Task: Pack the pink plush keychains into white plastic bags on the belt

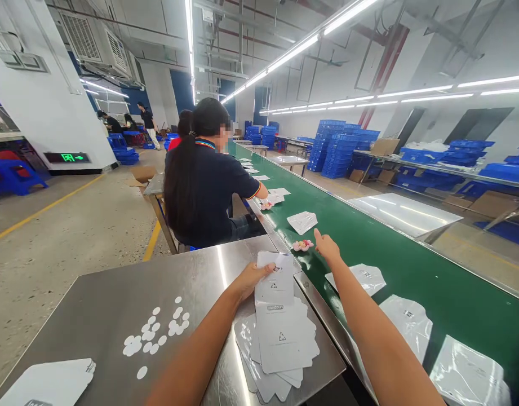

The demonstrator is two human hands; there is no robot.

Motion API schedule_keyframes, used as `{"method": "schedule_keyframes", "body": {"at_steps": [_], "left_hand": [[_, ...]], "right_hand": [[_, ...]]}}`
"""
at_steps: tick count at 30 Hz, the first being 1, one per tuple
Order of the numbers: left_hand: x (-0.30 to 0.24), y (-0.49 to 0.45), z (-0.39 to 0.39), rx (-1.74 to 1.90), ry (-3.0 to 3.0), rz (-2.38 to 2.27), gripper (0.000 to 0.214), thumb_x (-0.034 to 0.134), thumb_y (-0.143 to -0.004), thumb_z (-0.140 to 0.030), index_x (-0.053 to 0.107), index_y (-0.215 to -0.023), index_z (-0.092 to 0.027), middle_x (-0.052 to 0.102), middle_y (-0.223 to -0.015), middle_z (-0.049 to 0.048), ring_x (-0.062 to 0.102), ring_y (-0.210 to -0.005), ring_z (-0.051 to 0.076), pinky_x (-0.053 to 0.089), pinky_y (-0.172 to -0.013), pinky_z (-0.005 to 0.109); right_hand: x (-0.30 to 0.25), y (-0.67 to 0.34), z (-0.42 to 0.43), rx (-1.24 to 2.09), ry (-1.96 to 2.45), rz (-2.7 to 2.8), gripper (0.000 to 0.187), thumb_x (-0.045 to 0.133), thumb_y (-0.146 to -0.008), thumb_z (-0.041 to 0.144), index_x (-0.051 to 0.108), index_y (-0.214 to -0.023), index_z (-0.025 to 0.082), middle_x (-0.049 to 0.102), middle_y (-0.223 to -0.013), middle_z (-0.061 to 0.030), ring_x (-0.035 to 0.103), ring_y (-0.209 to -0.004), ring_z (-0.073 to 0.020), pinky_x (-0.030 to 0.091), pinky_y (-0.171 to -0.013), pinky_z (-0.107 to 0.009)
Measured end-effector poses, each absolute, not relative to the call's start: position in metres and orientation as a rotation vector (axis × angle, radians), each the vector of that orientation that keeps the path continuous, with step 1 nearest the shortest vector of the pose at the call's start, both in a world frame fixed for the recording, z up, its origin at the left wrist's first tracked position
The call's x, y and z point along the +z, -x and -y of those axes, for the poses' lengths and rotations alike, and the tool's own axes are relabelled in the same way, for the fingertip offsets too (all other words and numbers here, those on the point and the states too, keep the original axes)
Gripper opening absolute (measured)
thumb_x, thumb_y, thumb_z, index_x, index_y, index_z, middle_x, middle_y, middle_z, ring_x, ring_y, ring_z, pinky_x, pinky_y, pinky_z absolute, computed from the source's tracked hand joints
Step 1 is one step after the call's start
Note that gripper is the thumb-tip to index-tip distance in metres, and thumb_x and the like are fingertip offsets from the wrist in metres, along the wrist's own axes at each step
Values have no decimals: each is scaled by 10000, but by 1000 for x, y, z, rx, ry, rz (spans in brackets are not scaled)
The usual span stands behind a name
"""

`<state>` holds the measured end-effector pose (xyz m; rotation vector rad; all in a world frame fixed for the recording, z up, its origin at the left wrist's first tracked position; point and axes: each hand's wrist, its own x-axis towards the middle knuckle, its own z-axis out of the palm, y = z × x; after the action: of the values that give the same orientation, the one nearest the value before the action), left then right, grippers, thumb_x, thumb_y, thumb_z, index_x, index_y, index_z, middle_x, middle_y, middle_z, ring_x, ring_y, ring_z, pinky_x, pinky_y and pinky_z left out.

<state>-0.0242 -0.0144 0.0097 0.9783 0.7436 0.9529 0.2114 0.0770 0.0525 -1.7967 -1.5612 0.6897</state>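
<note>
Green lit exit sign (67,157), arrow pointing right, low on the white wall (43,113). Recycling triangle on the white pouch (280,293); its grey brand label is illegible.

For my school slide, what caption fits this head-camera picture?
Left hand holds a white pouch above a stack; right hand reaches toward a small pink piece on the green conveyor belt.

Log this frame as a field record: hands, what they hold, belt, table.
left hand: grip on white pouch, over the pouch stack
right hand: open, stretched over green belt, beside pink item; contact unclear
belt load: loose pouches spaced along it
steel table: pouch stack, white discs
nearby: seated person, back to camera
</note>
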Motion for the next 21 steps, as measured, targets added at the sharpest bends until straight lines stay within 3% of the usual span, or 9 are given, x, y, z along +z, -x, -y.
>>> {"method": "schedule_keyframes", "body": {"at_steps": [3, 6, 10, 14, 21], "left_hand": [[9, 21, 14, 976, -994, -752, 408, 743, -613, -437, 649, -813, -94, 656, -727, 70, 598, -638, 157, 455, -637, 270], [9, 18, 14, 993, -1021, -737, 418, 770, -579, -414, 641, -827, -104, 641, -722, 49, 574, -615, 136, 432, -601, 242], [13, 16, 16, 1016, -1097, -766, 409, 772, -573, -404, 636, -825, -113, 603, -686, 16, 530, -578, 112, 395, -557, 216], [20, 16, 19, 1028, -1215, -781, 399, 745, -606, -413, 642, -853, -116, 596, -727, 22, 525, -635, 121, 386, -600, 217], [28, 13, 24, 964, -1294, -816, 382, 724, -625, -421, 638, -863, -135, 599, -759, 30, 533, -684, 149, 388, -632, 247]], "right_hand": [[44, -212, -86, 714, 1801, 1510, 347, 453, -787, 481, 571, -680, 173, 564, -519, -53, 527, -503, -176, 404, -515, -295], [47, -191, -77, 708, 1663, 1531, 274, 508, -755, 457, 544, -685, 194, 576, -572, -15, 515, -517, -141, 409, -532, -265], [74, -163, -45, 744, 1414, 1571, 345, 430, -792, 540, 530, -826, 212, 578, -652, 16, 512, -546, -114, 413, -523, -230], [99, -159, -9, 814, 1221, 1711, 351, 478, -780, 546, 543, -773, 202, 543, -582, 31, 459, -497, -97, 358, -469, -216], [113, -166, 21, 441, 1351, 2048, 265, 484, -805, 492, 561, -806, 238, 603, -648, 35, 516, -587, -128, 384, -557, -252]]}}
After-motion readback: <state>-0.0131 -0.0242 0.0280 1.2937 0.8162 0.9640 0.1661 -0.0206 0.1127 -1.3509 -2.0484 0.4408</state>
